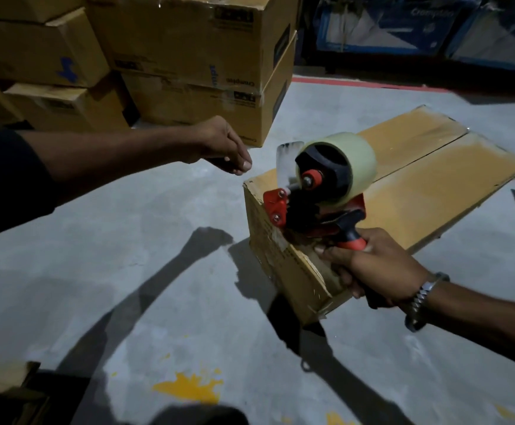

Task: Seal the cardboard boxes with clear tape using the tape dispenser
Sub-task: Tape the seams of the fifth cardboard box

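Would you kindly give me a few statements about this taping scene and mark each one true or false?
1. The right hand grips the tape dispenser by its handle. True.
2. The left hand presses down on the box being taped. False: it hangs in the air to the side of the box, holding nothing.
3. The dispenser sits at the near end of the box. True.
4. The flaps of the box stand open. False: they lie flat, meeting along a middle seam.
5. A watch is worn on the left wrist. False: it is on the right wrist.
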The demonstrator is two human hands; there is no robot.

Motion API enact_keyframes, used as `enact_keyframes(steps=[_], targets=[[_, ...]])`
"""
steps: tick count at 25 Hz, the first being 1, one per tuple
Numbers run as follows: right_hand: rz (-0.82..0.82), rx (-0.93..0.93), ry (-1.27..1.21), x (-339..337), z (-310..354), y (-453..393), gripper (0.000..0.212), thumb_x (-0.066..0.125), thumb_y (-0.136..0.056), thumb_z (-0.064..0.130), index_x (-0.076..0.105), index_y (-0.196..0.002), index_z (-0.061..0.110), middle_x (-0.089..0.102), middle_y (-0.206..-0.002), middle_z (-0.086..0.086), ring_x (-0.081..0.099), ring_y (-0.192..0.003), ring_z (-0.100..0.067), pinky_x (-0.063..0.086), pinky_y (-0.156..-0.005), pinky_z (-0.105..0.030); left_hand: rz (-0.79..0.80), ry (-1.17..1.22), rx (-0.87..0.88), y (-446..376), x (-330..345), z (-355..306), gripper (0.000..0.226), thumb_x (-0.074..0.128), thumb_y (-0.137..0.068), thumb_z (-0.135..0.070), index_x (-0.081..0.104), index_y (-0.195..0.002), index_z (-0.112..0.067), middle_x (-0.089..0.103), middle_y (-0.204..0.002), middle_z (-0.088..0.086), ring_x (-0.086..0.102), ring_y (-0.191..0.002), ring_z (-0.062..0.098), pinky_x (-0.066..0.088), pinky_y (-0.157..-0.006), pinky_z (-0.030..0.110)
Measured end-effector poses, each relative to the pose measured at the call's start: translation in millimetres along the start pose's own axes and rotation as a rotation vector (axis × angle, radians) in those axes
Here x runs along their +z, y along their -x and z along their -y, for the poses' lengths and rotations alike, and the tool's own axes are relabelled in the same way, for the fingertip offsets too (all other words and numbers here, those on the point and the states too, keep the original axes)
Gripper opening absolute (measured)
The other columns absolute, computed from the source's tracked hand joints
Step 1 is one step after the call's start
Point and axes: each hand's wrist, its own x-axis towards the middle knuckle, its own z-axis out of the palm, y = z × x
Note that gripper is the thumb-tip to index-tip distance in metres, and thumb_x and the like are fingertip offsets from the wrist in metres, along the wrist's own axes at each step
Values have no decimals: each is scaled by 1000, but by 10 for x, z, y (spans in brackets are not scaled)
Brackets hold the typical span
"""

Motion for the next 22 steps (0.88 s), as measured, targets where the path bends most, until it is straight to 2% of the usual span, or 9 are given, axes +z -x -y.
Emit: enact_keyframes(steps=[5,8,10,12,13,16,18,21,22], targets=[[11,-42,115,55,-86,-7,5,71,-93,27,69,-92,23,66,-57,-3,62,-46,-21,46,-47,-30,26,78,-103,2,126,127,11,74,-90,5,80,-88,-4,79,-88,17,76,-77,19,65,-75,27],[7,-56,127,56,-95,-16,5,71,-94,27,69,-94,22,65,-55,-1,62,-45,-19,45,-44,-26,17,194,-217,59,290,228,21,64,-97,7,78,-92,-8,78,-87,11,76,-78,15,61,-60,20],[13,-57,123,54,-104,-34,6,70,-95,27,69,-92,21,64,-55,-2,60,-44,-18,43,-41,-24,-32,247,-257,110,380,339,17,67,-100,-3,78,-104,-16,79,-96,5,80,-83,18,56,-52,20],[18,-45,91,55,-113,-55,4,71,-95,26,70,-93,22,64,-56,-3,59,-46,-19,45,-45,-27,-123,265,-177,170,451,465,20,73,-99,-16,75,-117,-24,77,-107,4,80,-84,19,59,-54,25],[21,-40,67,54,-121,-61,4,71,-94,25,70,-93,22,64,-56,-3,59,-46,-20,46,-47,-29,-200,206,-50,191,496,521,20,74,-98,-18,75,-116,-25,78,-106,2,79,-82,15,61,-58,27],[43,-22,46,45,-141,-84,7,72,-94,24,69,-89,20,64,-57,-6,58,-46,-21,45,-47,-29,-397,-210,382,277,617,594,28,68,-92,-4,82,-106,-24,79,-98,-8,73,-81,2,60,-75,25],[61,-13,37,34,-132,-89,4,71,-95,21,71,-92,18,64,-57,-7,57,-45,-21,45,-45,-28,-404,-233,405,320,640,609,36,57,-91,-1,83,-109,-20,80,-100,-7,74,-86,2,59,-82,25],[78,7,39,10,-98,-101,4,71,-94,18,71,-92,15,64,-58,-10,57,-46,-23,47,-49,-31,-264,117,249,364,610,601,31,53,-101,-12,81,-112,-17,80,-109,0,78,-94,11,63,-85,33],[84,9,44,4,-91,-104,5,71,-94,18,71,-91,15,65,-58,-10,58,-48,-24,49,-53,-34,-246,139,216,378,620,594,27,56,-105,-21,81,-113,-16,79,-113,1,78,-94,13,64,-84,34]])
